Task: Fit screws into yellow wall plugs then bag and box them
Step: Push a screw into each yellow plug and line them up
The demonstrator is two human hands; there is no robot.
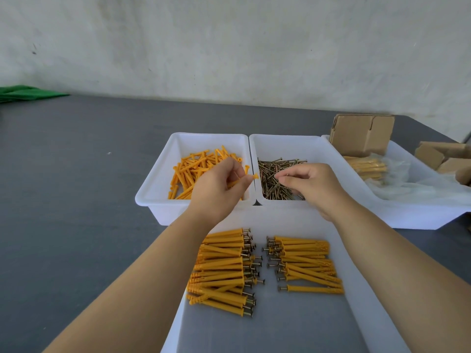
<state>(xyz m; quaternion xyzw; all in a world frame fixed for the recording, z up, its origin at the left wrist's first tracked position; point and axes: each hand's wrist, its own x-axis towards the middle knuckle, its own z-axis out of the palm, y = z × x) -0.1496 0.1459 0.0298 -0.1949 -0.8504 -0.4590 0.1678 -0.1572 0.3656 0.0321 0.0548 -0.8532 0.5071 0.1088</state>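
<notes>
Against a pale wall, on a grey table (76,174), the left hand (216,192) pinches a yellow wall plug (251,177) above the plug bin (158,184). The right hand (313,184), fingers curled, pinches a screw (281,176) over the screw bin (321,149). Assembled plugs (224,271) fill the near tray (356,276); cardboard boxes (362,133) stand right.

Loose yellow wall plugs (196,169) fill one white tub, brass screws (275,179) the next, assembled pairs (224,268) lie nearer.
</notes>
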